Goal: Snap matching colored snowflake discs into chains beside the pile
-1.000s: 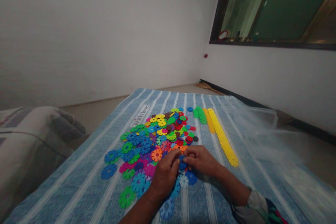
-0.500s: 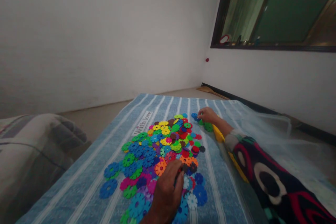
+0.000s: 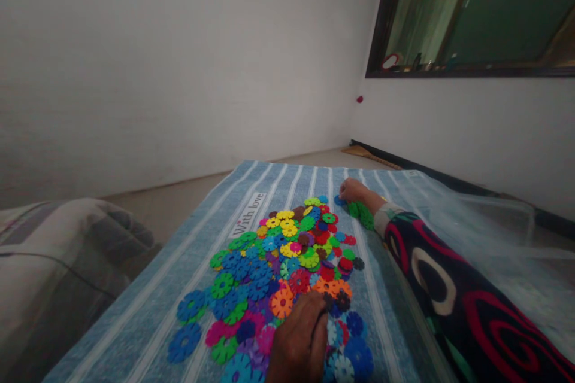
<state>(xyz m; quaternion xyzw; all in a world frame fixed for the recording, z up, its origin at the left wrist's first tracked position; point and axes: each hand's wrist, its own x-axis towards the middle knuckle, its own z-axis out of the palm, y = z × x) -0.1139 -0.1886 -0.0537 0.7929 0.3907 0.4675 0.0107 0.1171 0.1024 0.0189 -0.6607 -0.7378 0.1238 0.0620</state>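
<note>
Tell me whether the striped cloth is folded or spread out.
Spread out: the striped cloth lies flat and broad beneath the colourful discs scattered across it.

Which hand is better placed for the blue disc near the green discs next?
Probably the right hand: it's at the blue disc; the left hand is by the pile, farther off.

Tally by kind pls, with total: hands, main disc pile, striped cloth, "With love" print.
Hands: 2 (left hand, right hand)
Main disc pile: 1
Striped cloth: 1
"With love" print: 1
Total: 5
Discs in the pile overlap too much to count singly.
</note>
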